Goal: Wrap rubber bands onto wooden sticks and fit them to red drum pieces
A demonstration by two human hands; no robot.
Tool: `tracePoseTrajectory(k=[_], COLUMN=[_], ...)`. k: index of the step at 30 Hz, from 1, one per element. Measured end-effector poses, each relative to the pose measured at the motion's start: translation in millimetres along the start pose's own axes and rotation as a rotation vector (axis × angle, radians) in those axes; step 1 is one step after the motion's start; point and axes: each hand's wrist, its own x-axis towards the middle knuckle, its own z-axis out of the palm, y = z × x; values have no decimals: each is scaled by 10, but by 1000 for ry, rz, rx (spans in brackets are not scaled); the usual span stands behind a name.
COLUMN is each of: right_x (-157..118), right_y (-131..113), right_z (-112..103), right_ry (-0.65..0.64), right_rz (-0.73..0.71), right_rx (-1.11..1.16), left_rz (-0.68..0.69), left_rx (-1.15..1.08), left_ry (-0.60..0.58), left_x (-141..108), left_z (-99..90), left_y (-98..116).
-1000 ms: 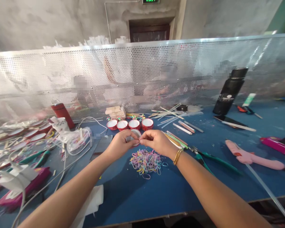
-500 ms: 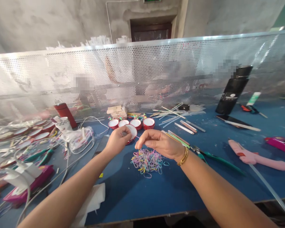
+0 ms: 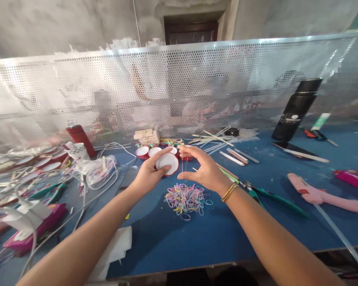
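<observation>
My left hand (image 3: 146, 174) grips a small red-rimmed disc with a white face (image 3: 169, 162), which looks like a little drum, thumb across its face. Facing it, my right hand (image 3: 208, 170) has its thumb and fingers spread apart, with a thin rubber band (image 3: 182, 166) stretched between them. A gap separates the band from the disc. Just below both hands lies a loose pile of pastel rubber bands (image 3: 186, 200). Behind them stands a row of similar small red drums (image 3: 142, 151) with white tops, partly hidden by my fingers.
Green-handled pliers (image 3: 282, 200) and a pink glue gun (image 3: 319, 194) lie to the right. A black bottle (image 3: 296, 111) stands behind. Glue sticks (image 3: 231, 158) are scattered at the back. Cables, a red flask (image 3: 81, 141) and clutter fill the left. A perforated metal screen (image 3: 185, 87) borders the table.
The left hand has turned the disc so its white face shows more fully. My right thumb and fingers have spread apart, stretching the rubber band between them.
</observation>
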Motion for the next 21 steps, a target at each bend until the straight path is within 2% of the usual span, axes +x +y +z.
tracePoseTrajectory(k=[7,13,21], right_x=[-51,-53,-63], right_y=[15,-36,-130], right_z=[86,123,132], right_ry=[-95,-115,-145], right_rz=[-2,33,57], right_rx=[-245,-263,-297], left_rz=[-67,-145,-146], left_rx=[-17,-40,-27], left_ry=[-57,-62,-37], left_x=[-24,-35,-25], left_z=[21,50,54], left_y=[18,34,12])
